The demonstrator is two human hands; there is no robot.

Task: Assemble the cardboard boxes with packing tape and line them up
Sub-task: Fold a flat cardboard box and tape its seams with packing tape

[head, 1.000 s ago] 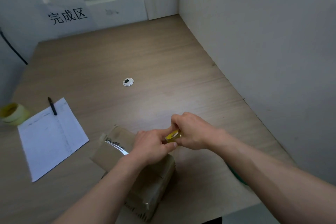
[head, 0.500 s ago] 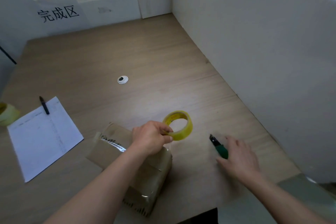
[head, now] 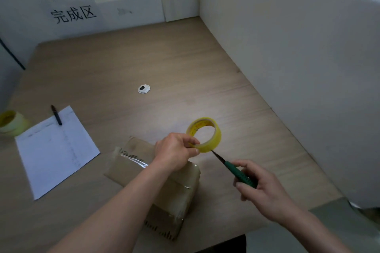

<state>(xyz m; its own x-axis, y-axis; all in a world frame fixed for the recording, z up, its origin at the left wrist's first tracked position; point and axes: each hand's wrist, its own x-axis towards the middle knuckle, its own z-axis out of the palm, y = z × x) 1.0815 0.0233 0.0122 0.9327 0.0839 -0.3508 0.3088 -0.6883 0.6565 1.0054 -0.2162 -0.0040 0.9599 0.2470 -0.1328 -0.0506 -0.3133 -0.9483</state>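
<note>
Because the strip we have laid over the cardboard box (head: 164,187) is most likely still joined to its roll, we hold both tools up close above the box's far end. Nearest us, at about five o'clock in the view, our right hand (head: 265,193) curls round the green handle of a utility knife (head: 236,170), its dark blade slanting up toward eleven o'clock until the tip sits right at the underside of the tape roll (head: 205,134). We judge the blade is aimed there to sever the tape (the tape itself is too clear to trace between roll and box).

Our left hand (head: 176,152) hovers over the box's far right corner, pinching the roll's near rim between thumb and fingers, so the yellow ring stands on edge at the hand's two o'clock, lifted off the table (head: 185,57). Holding it raised probably keeps the tape taut for a clean cut.

The box lies under our left forearm, at the hand's seven o'clock, with a shiny taped seam across its top.

Farther left, at nine o'clock, a sheet of paper (head: 53,150) carries a black pen (head: 56,115), and a second tape roll (head: 11,122) sits at the edge. Beyond, a cable grommet (head: 144,88) marks mid-table, and a wall sign (head: 73,14) hangs at eleven o'clock.
</note>
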